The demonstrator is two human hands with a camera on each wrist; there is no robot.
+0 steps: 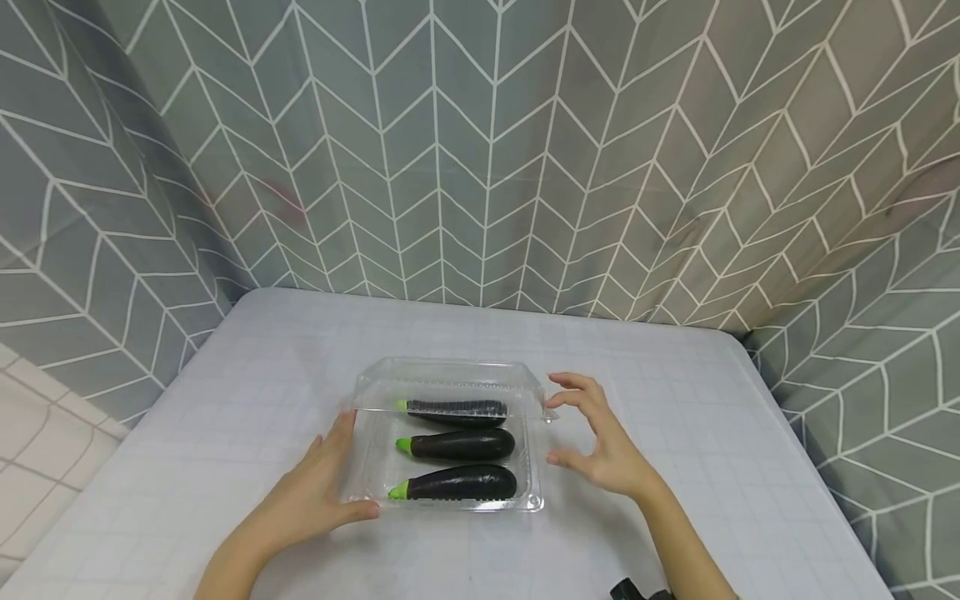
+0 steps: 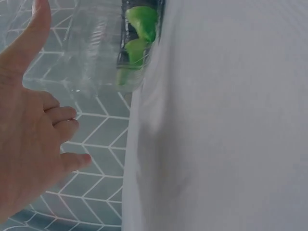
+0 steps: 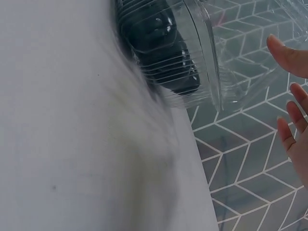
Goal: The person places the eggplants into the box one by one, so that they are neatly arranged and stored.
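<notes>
A clear plastic clamshell box (image 1: 534,467) lies on the table with its hinged lid (image 1: 450,372) tilted up at the back. Inside are three dark eggplants: a near one (image 1: 468,482), a middle one (image 1: 463,445) and a far one (image 1: 457,410) seen partly through the lid. Their green stem ends point left. My left hand (image 1: 311,496) is spread along the box's left side, thumb by the near corner and fingertips right at the lid's edge. Off the right side, my right hand (image 1: 603,450) has thumb and fingers parted, fingertips close to the lid's right corner.
A white cloth covers the table (image 1: 652,375). Grey curtains (image 1: 495,150) with a white chevron pattern stand behind and at both sides. A small black object (image 1: 628,590) shows at the front edge of the view, beside the right forearm.
</notes>
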